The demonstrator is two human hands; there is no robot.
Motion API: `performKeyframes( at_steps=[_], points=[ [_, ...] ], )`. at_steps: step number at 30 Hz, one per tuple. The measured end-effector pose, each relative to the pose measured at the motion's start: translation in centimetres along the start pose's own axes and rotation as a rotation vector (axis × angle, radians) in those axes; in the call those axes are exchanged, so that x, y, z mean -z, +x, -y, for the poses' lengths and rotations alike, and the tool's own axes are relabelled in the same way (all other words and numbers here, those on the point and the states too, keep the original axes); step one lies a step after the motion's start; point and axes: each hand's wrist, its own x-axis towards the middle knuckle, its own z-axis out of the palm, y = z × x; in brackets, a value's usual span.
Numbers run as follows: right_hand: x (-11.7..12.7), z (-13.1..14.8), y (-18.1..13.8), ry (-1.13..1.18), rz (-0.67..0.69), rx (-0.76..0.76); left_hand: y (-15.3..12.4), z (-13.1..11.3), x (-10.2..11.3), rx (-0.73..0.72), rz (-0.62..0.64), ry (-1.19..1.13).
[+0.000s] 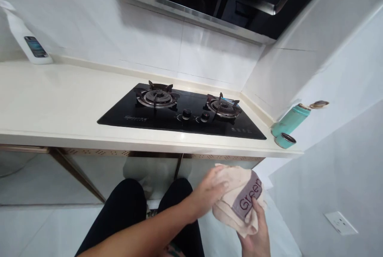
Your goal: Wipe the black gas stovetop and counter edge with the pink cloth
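A folded beige towel (225, 208) with a mauve band reading "Green" is held in front of the counter edge, off to the right of my knees. My left hand (208, 193) grips its left side, the fingers lying over the upper edge. From below, my right hand (257, 231) holds the right side, with the thumb pressed on the mauve band and the other fingers hidden behind the cloth. Beyond the hands, a black gas stove (167, 123) with two burners and two knobs is set in the cream countertop (68, 101).
A white bottle (28, 43) stands at the far left. At the right end of the counter are a teal flask (291, 121) and its teal cup (285, 141). A dark range hood (209, 1) overhangs the stove. Glass-fronted cabinets (119, 173) lie below the counter.
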Motion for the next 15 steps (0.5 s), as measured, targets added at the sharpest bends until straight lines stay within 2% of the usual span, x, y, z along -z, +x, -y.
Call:
performKeyframes(
  at_steps=[3,5,10,13,15],
  points=[
    [1.0,1.3,0.5,0.103,-0.141,-0.019,0.4,0.6,1.6,0.059,-0.247,0.003],
    [1.2,2.8,1.2,0.125,-0.156,0.001,0.3,0.8,2.4,0.064,-0.301,0.033],
    [0.4,9.6,5.5,0.178,-0.244,0.146,0.0,0.9,2.7,0.039,-0.26,0.049],
    [-1.4,13.7,10.3,0.129,-0.127,0.234,0.2,1.5,2.5,0.017,-0.245,0.025],
    [-2.7,15.3,14.3,0.015,-0.052,0.308,0.2,2.1,2.5,0.012,-0.223,0.016]
  ],
)
